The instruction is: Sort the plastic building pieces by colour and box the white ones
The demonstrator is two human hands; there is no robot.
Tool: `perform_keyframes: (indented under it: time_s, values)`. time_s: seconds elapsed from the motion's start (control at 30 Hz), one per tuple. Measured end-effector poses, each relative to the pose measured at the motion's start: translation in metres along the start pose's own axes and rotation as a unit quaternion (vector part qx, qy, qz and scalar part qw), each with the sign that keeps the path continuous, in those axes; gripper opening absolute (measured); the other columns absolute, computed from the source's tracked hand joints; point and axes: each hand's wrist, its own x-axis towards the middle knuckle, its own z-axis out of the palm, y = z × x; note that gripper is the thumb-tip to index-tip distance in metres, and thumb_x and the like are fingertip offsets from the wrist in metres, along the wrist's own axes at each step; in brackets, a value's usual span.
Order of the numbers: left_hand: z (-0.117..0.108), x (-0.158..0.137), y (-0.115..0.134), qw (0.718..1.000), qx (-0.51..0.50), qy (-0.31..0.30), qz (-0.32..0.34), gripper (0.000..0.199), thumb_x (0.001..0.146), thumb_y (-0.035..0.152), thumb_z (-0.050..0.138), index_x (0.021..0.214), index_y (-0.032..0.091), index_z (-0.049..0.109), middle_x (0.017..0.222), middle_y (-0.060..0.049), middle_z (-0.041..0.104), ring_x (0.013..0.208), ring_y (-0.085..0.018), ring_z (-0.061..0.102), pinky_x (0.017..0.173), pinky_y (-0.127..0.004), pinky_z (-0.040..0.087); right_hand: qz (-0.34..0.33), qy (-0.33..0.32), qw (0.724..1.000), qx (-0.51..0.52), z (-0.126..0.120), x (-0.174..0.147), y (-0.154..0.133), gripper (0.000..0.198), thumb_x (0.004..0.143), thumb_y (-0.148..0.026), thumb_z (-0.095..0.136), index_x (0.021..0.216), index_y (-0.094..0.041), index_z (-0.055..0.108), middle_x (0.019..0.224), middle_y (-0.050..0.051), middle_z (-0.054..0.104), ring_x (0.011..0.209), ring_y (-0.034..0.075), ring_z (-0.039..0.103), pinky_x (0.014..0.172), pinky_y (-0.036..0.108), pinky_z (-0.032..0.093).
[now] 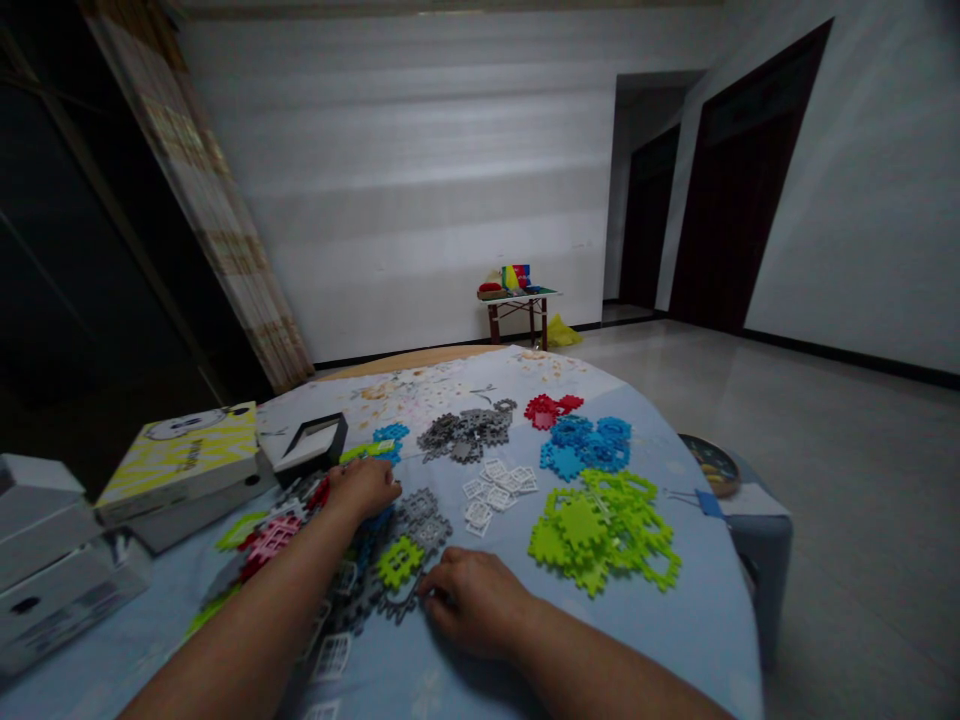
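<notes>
Both hands at the mixed pile [274,540] of toothed plastic pieces, left half of the table. Left hand [365,490] is at the pile's far side, palm down, fingers bent over the pieces; can't tell if it's grasping anything, the fingers hide it. Right hand [476,600] rests low at the pile's right edge, fingers curled, tips at a dark gray piece [401,605]. Contact looks likely; can't confirm a pinch.

Key relation: green piece [400,562] sits on the pile's right end, just left of the right fingertips and slightly farther out. From the left hand it lies back toward the person and a bit right. Right hand is nearer. The piece is about square, lying roughly flat, so no clear long axis to line up with. Light gray pieces [425,520] are just beyond it, between the two hands.

Separate heaps sit farther out and right: gray heap [465,435] straight ahead, red heap [551,410] beyond the blue heap [585,445], green heap [600,530] to the right of the right hand, well apart from it. White window pieces [499,488] lie between the gray and green heaps. Left side: yellow box [184,460] and black tray [309,445] by the pile, white box [60,570] at far left.
</notes>
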Motion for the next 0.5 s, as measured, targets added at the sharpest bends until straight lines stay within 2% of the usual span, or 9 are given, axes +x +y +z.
perform_keyframes:
  time_s: [0.13, 0.2, 0.3, 0.37, 0.5]
  values:
    - [-0.012, 0.004, -0.007, 0.998, -0.058, 0.016, -0.024, 0.023, 0.064, 0.041, 0.053, 0.065, 0.022, 0.065, 0.081, -0.010, 0.068, 0.093, -0.033, 0.057, 0.077, -0.042, 0.039, -0.003, 0.002, 1.000, 0.001, 0.000, 0.000, 0.000, 0.030, 0.079, -0.024, 0.047, 0.101, -0.027, 0.067, 0.092, 0.005, 0.065, 0.080, 0.018, 0.061, 0.070, 0.026, 0.043]
    - [-0.019, 0.006, -0.010, 0.994, -0.101, 0.017, -0.029, 0.026, 0.065, 0.043, 0.052, 0.066, 0.021, 0.065, 0.077, -0.007, 0.068, 0.090, -0.029, 0.058, 0.071, -0.035, 0.040, -0.001, 0.002, 1.000, 0.001, 0.000, 0.000, 0.000, 0.031, 0.079, -0.024, 0.048, 0.102, -0.027, 0.067, 0.091, 0.005, 0.065, 0.080, 0.018, 0.061, 0.070, 0.026, 0.043]
    - [-0.027, 0.003, -0.007, 0.985, -0.171, -0.003, -0.011, 0.033, 0.066, 0.049, 0.049, 0.065, 0.020, 0.063, 0.065, -0.002, 0.064, 0.073, -0.021, 0.058, 0.058, -0.026, 0.039, 0.002, 0.000, 1.000, 0.002, -0.001, -0.001, 0.000, 0.031, 0.079, -0.024, 0.048, 0.103, -0.027, 0.067, 0.092, 0.004, 0.065, 0.080, 0.017, 0.060, 0.070, 0.025, 0.043]
    - [-0.029, -0.002, 0.003, 0.968, -0.246, -0.047, 0.000, 0.036, 0.065, 0.052, 0.050, 0.065, 0.019, 0.063, 0.060, 0.000, 0.062, 0.059, -0.015, 0.054, 0.050, -0.024, 0.035, 0.000, -0.005, 1.000, 0.003, -0.002, -0.001, -0.001, 0.031, 0.079, -0.024, 0.048, 0.103, -0.027, 0.067, 0.092, 0.004, 0.065, 0.080, 0.017, 0.060, 0.070, 0.026, 0.043]
    - [-0.021, -0.014, 0.038, 0.900, -0.396, -0.185, 0.008, 0.033, 0.059, 0.051, 0.060, 0.063, 0.019, 0.061, 0.057, 0.001, 0.061, 0.046, -0.009, 0.043, 0.042, -0.022, 0.025, 0.004, -0.009, 1.000, 0.004, -0.003, 0.000, -0.002, 0.031, 0.079, -0.025, 0.048, 0.103, -0.027, 0.067, 0.092, 0.004, 0.065, 0.080, 0.017, 0.060, 0.070, 0.026, 0.043]
